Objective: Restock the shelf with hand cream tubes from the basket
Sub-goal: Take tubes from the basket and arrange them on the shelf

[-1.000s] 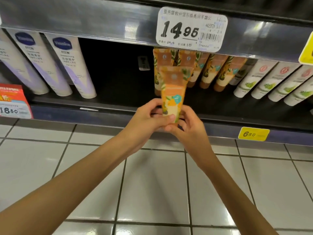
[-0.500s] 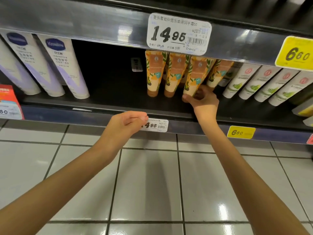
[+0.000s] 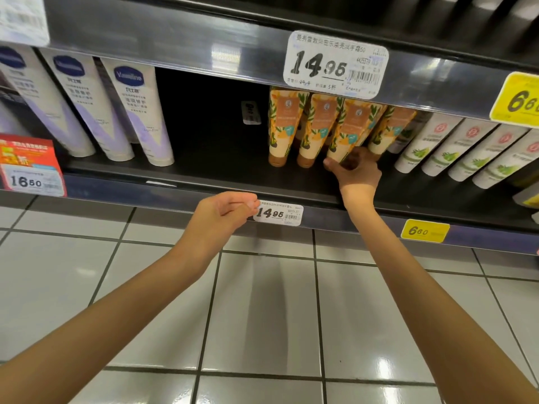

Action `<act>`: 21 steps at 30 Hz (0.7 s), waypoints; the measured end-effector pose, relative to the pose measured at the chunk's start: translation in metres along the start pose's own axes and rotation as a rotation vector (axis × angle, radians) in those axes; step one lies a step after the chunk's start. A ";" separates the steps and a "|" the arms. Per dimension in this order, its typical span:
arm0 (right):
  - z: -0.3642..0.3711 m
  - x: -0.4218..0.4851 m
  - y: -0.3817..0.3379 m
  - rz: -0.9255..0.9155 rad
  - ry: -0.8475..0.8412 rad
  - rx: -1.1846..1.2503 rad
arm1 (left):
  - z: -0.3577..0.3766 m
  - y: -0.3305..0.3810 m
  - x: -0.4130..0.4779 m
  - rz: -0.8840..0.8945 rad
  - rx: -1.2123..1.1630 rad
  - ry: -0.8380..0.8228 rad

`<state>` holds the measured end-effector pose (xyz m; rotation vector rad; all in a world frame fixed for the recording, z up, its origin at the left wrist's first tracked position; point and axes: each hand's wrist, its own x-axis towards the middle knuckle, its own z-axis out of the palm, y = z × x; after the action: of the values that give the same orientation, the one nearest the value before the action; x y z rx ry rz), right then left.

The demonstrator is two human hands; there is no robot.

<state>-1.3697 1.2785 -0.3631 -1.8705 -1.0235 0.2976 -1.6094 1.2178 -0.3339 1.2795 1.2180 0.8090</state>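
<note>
The single head-worn wide-angle camera is looking forward and down from close range at a low dark shelf point(image 3: 221, 170), with the tiled floor point(image 3: 262, 310) beneath it filling the lower half of the view.
</note>
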 end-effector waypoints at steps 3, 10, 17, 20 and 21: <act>-0.007 -0.005 -0.008 0.047 -0.012 0.014 | -0.006 -0.001 -0.003 0.007 -0.006 0.007; -0.009 -0.117 -0.069 -0.047 -0.255 0.356 | -0.049 -0.009 -0.038 0.009 0.125 -0.069; 0.020 -0.228 -0.167 -0.106 -0.758 0.553 | -0.181 0.023 -0.138 0.064 0.178 0.080; 0.034 -0.264 -0.213 -0.199 -0.902 0.588 | -0.232 0.035 -0.198 0.164 0.141 0.353; 0.037 -0.275 -0.227 -0.237 -0.947 0.592 | -0.246 0.036 -0.218 0.191 0.128 0.465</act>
<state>-1.6816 1.1391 -0.2526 -1.0158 -1.5316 1.2654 -1.8888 1.0798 -0.2221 1.3702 1.5478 1.2322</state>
